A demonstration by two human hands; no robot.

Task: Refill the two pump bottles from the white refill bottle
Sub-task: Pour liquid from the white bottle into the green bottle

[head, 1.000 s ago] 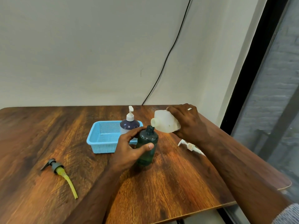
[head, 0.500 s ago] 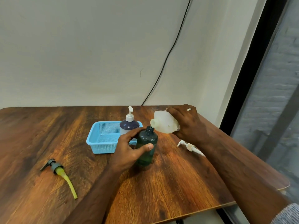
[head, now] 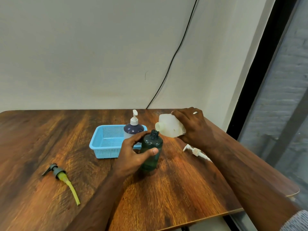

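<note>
Left hand: my fingers wrap the green bottle, upright on the table.
Right hand: I grip the white bottle, tipped, mouth over the green neck.
Far: purple bottle in basket.

A silver ring on one finger; grey knit sleeve at the right arm.

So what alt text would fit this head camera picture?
The right hand tips a white refill bottle over the open neck of a green bottle gripped by the left hand on a wooden table; a blue basket sits behind.
</note>
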